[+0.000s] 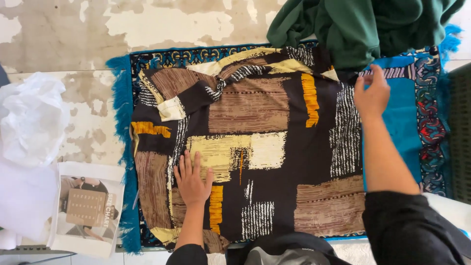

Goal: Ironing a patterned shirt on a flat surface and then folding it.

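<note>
A patterned garment [265, 147] in black, brown, yellow and white lies spread flat over a blue fringed rug [402, 122]. My left hand [192, 179] presses flat on the garment near its lower left part, fingers apart. My right hand [372, 94] rests at the garment's right edge, fingertips pinching or touching the fabric where it meets the blue rug. A dark green garment [358, 24] lies bunched at the top, overlapping the patterned one.
A white plastic bag [32, 118] and a printed paper sheet [88, 208] lie to the left on the worn, patchy floor [73, 29]. A dark ribbed object [461, 132] stands at the right edge.
</note>
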